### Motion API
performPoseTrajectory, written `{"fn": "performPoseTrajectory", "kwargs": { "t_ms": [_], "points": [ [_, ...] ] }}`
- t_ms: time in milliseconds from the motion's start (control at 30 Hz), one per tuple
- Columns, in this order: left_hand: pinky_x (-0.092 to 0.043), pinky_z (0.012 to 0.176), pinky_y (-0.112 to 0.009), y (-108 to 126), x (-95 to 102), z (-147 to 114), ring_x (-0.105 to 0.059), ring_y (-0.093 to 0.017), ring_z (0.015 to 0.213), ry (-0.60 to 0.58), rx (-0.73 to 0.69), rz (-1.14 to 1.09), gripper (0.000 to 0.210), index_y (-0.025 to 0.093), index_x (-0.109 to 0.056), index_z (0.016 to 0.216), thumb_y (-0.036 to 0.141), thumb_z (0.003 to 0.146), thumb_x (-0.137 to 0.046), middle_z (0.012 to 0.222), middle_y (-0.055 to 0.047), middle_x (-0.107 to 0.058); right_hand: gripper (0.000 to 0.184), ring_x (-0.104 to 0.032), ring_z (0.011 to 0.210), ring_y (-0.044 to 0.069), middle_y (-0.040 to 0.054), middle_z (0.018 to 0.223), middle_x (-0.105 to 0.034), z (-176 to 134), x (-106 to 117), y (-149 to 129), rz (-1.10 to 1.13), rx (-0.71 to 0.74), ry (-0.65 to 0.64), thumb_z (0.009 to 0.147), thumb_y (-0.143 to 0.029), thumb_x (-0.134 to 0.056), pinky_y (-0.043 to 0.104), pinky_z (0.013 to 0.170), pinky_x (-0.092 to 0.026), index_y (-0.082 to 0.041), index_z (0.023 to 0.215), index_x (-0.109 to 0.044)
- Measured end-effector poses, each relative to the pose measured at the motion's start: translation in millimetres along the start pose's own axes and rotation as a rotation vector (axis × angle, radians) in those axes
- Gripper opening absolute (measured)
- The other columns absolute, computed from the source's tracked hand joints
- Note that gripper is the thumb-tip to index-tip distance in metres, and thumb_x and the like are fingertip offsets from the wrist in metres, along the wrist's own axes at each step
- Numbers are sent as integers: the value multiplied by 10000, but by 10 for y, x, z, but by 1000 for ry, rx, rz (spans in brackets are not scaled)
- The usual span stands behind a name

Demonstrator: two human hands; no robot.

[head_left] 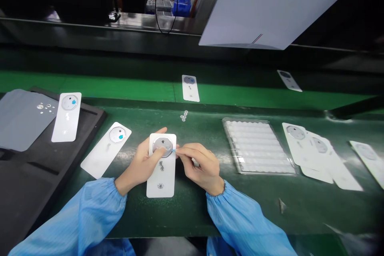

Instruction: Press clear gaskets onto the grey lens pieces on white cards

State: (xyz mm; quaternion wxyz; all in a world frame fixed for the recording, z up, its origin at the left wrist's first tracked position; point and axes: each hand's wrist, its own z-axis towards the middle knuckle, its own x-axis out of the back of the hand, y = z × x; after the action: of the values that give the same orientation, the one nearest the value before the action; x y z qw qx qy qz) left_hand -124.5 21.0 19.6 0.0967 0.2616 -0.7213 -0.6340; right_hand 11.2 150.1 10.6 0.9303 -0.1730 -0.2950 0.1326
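Note:
My left hand [143, 164] grips a white phone back panel [168, 172] above the green bench, its thumb lying over the round grey camera disc [159, 142] at the top. Dark printed marks run down the panel's middle. At the disc's right edge, my right hand [202, 166] has thumb and forefinger pinched on a small blue tab [174, 151]. To the left of the hands another white panel [103, 154] lies slanted on the bench, a blue tab showing on its disc. Several small round pale pieces [184, 116] are scattered beyond my hands.
A clear tray [259, 146] with rows of white pieces is right of my hands. Several white panels [318, 154] overlap farther right. At left, a black tray [27, 184] bears a grey sheet [24, 118] and a panel [66, 118]. A green belt [135, 88] carries panels behind.

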Motion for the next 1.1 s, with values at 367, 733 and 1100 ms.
{"fn": "performPoseTrajectory", "kwargs": {
  "t_ms": [367,733,1100],
  "points": [
    [-522,709,-268,-55,28,40,-692,-198,810,37,22,-110,676,163,-504,1508,294,870,-685,1006,-60,-763,236,-696,717,161,31,802,-733,19,-7,20,73,-85,22,924,-14,-610,273,594,-573,-225,990,-694],
    [-516,787,-273,-88,44,60,-673,-185,885,16,11,-148,806,207,-387,1570,279,847,-733,1045,-56,-750,179,-701,747,146,48,855,-730,24,-41,8,125,-78,-20,941,-51,-622,243,625,-573,-203,990,-703],
    [-502,741,-243,-92,66,63,-640,-156,815,42,-6,-85,697,234,-466,1520,250,864,-699,1010,-31,-730,177,-693,707,143,39,828,-724,67,-14,-3,108,-72,14,939,-62,-625,232,590,-554,-204,992,-715]
  ]
}}
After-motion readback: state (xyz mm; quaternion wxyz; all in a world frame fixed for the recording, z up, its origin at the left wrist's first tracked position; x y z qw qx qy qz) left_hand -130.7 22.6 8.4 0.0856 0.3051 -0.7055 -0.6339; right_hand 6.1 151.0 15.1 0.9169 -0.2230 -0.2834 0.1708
